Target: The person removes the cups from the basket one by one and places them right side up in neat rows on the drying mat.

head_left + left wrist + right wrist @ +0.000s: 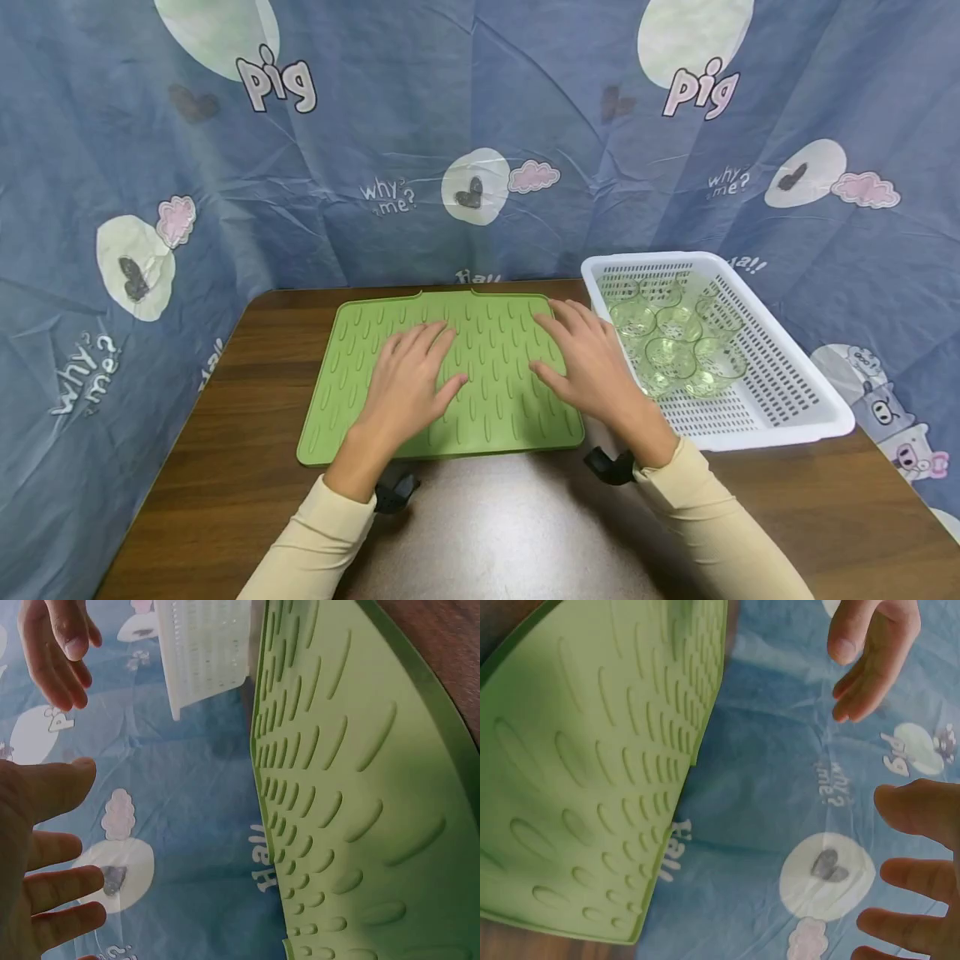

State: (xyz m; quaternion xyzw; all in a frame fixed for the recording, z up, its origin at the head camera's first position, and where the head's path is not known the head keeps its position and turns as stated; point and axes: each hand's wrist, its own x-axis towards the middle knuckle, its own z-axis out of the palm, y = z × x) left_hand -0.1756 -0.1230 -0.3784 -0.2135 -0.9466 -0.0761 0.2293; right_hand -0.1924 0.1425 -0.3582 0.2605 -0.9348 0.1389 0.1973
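A green mat (pixel 480 400) with raised oval ridges lies flat on the wooden table. My left hand (pixel 411 379) hovers over its left half, fingers spread and holding nothing. Over the mat's right edge is my right hand (pixel 588 367), its fingers also apart with nothing in them. To the right stands a white perforated basket (pixel 780 367), close beside the right hand. Several clear greenish glasses (pixel 670 357) sit inside it. In both wrist views the fingers (pixel 64 889) are held away from the mat (pixel 592 772).
The brown table (pixel 247 400) extends left of the mat and in front of it. A blue printed curtain (pixel 420 125) hangs behind the table and along its sides. A dark band with a wrist camera (pixel 396 493) sits at each wrist.
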